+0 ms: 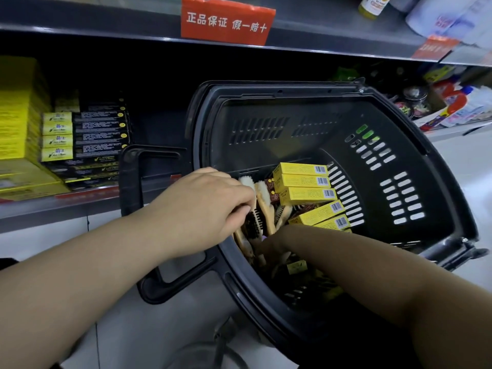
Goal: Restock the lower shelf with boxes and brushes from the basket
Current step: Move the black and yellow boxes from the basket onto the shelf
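A black plastic basket [399, 166] stands tilted in front of the lower shelf [66, 206]. Inside it lie several yellow boxes [306, 194] with barcodes and several wooden brushes [266, 206] with pale and dark bristles. My left hand [202, 209] reaches over the basket's near rim and grips a bundle of brushes, a dark-bristled brush [254, 225] among them. My right hand [269, 245] is deep in the basket among the brushes, in shadow; its fingers are hidden, so whether it holds anything is unclear.
On the lower shelf's left part stand stacks of yellow boxes [16, 115] and black-and-yellow boxes [87, 139]. A red sign [226, 22] hangs from the upper shelf edge. Bottles and tins [452, 102] fill the shelf to the right. The basket's handle [133, 182] sticks out leftward.
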Demonstrator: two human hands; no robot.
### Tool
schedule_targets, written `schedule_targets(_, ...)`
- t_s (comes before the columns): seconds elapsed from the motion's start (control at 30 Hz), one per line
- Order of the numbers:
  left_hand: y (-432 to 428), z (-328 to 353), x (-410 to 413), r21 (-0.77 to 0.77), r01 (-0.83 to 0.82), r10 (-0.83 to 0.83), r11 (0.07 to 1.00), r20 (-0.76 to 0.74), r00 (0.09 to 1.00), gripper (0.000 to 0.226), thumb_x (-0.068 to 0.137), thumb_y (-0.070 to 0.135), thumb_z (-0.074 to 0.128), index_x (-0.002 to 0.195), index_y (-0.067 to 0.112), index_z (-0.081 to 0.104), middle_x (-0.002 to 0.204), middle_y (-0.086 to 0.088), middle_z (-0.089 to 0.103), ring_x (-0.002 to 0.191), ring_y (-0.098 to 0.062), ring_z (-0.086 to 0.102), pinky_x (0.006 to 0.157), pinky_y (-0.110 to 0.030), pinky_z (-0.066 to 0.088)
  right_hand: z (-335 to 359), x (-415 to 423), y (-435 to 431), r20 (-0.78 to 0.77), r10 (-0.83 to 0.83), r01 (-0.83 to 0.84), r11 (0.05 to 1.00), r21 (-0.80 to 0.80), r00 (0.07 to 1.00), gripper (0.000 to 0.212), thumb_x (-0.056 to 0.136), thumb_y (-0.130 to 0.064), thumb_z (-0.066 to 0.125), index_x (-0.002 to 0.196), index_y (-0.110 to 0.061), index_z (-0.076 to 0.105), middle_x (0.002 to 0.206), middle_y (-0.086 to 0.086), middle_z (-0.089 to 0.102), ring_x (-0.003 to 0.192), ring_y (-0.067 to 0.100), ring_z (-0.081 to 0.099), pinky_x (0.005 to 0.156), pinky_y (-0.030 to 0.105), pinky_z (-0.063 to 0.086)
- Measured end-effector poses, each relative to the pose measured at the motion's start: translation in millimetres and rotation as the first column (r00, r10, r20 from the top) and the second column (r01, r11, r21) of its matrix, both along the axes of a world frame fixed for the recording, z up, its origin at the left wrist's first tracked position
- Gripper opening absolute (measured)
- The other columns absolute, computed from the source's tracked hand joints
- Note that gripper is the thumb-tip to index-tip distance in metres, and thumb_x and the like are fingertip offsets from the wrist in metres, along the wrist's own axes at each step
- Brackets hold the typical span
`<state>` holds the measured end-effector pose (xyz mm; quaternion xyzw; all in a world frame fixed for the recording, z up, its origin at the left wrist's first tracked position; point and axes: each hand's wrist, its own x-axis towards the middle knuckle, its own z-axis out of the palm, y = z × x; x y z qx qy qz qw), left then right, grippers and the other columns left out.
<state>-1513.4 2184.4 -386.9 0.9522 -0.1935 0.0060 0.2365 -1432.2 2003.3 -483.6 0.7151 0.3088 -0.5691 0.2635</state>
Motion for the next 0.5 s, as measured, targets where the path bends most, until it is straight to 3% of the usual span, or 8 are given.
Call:
schedule_targets(0.03,0.1,0.4,0.0,-0.006,-0.001,0.001,1.0,-0.003,1.0,0.023,0.092,0.034,0.038,0.092,0.029,0.06,0.081,0.016,0.058,0.083,-0.003,0.052,0.089,-0.018,0.03,-3.9,4.7,4.4,-0.012,0.05,-0.05,0.999,-0.01,0.999,0.061,0.09,-0.038,0.058,0.14,-0.011,0.037,0.145,0.008,0.038,0.125,0.027,0.044,0.089,0.031,0.041)
schedule_targets(0.1,0.5,0.7,-0.9,-0.037,-0.004,0.004,0.999,-0.008,1.0,0.023,0.091,0.036,0.037,0.097,0.031,0.059,0.088,0.018,0.058,0.09,-0.002,0.051,0.093,-0.019,0.031,0.6,20.3,11.7,-0.024,-0.105,0.105,0.995,0.004,0.994,0.048,0.085,-0.042,0.064,0.12,-0.012,0.053,0.12,0.007,0.054,0.104,0.024,0.051,0.08,0.03,0.042)
schedule_targets(0.13,0.3,0.7,-1.2,-0.064,-0.017,0.017,0.998,-0.005,1.0,0.023,0.09,0.036,0.038,0.101,0.031,0.058,0.094,0.019,0.057,0.095,-0.002,0.049,0.095,-0.02,0.032,9.8,27.5,14.1,-0.02,-0.225,0.225,0.973,0.044,0.974,0.045,0.084,-0.043,0.063,0.116,-0.013,0.054,0.114,0.005,0.054,0.102,0.023,0.051,0.082,0.03,0.043)
schedule_targets(0.2,1.1,1.9,-1.0,-0.168,-0.101,0.1,0.981,-0.014,0.995,0.026,0.09,0.034,0.046,0.114,0.03,0.054,0.109,0.018,0.052,0.109,-0.002,0.041,0.096,-0.02,0.031,38.7,48.2,18.1,-0.033,-0.402,0.399,0.89,0.222,0.915,0.053,0.085,-0.041,0.062,0.13,-0.017,0.046,0.125,0.004,0.051,0.117,0.023,0.047,0.097,0.034,0.042)
schedule_targets(0.3,5.5,6.9,3.1,-0.375,-0.316,0.303,0.871,-0.096,0.948,0.041,0.088,0.029,0.053,0.128,0.025,0.046,0.121,0.015,0.045,0.118,-0.001,0.038,0.1,-0.019,0.029,89.9,62.1,25.4,-0.176,-0.605,0.593,0.607,0.53,0.777,0.064,0.088,-0.027,0.059,0.144,-0.029,0.029,0.142,0.0,0.041,0.13,0.017,0.037,0.107,0.03,0.03)
schedule_targets(0.37,10.0,11.5,6.3,-0.487,-0.425,0.395,0.763,-0.169,0.903,0.041,0.089,0.025,0.056,0.129,0.022,0.047,0.122,0.012,0.048,0.115,-0.001,0.044,0.101,-0.019,0.034,119.1,58.8,34.2,-0.283,-0.615,0.627,0.461,0.627,0.736,0.058,0.089,-0.025,0.054,0.141,-0.037,0.031,0.144,-0.004,0.039,0.13,0.014,0.037,0.109,0.03,0.029)
schedule_targets(0.43,14.7,17.2,7.4,-0.588,-0.501,0.417,0.635,-0.285,0.863,0.037,0.089,0.026,0.058,0.124,0.022,0.049,0.117,0.011,0.053,0.106,0.0,0.052,0.094,-0.014,0.041,139.9,52.1,44.1,-0.402,-0.626,0.671,0.273,0.689,0.668,0.039,0.089,-0.026,0.053,0.126,-0.037,0.047,0.126,-0.004,0.055,0.114,0.012,0.052,0.098,0.031,0.04)
schedule_targets(0.5,17.4,23.4,6.2,-0.67,-0.549,0.363,0.5,-0.413,0.835,0.037,0.086,0.036,0.059,0.121,0.024,0.051,0.111,0.013,0.058,0.098,0.001,0.057,0.082,-0.013,0.047,150.7,42.7,55.8,-0.556,-0.642,0.736,0.02,0.677,0.529,0.019,0.09,-0.022,0.055,0.108,-0.028,0.054,0.097,-0.001,0.064,0.087,0.012,0.062,0.079,0.033,0.05)
